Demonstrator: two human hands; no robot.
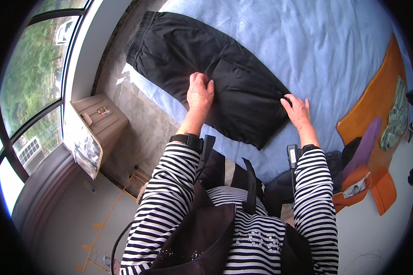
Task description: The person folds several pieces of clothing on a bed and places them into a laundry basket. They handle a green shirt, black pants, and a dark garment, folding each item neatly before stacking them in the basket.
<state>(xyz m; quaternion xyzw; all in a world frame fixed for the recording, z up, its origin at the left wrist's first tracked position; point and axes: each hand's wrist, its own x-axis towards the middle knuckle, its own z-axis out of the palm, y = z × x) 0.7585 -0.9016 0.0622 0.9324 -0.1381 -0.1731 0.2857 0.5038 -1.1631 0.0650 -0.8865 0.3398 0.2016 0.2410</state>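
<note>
A pair of black trousers point(179, 44) lies folded lengthwise on a light blue bedsheet point(289, 41), its gathered elastic waistband at the upper left. One flapped side pocket faces up near the middle. My left hand point(200, 92) rests on the cloth beside that pocket with its fingers curled; whether it pinches any fabric is hidden. At the right end of the trousers, my right hand point(297, 110) has the folded edge between thumb and fingers. Each wrist wears a black strap with a small device.
An orange-brown board or mat point(361, 99) at the right bears a grey-green folded cloth point(394, 115) and a purple item point(363, 147). An orange box point(352, 187) is below it. A beige bin point(103, 117) with a plastic liner stands by the window point(34, 75) at left.
</note>
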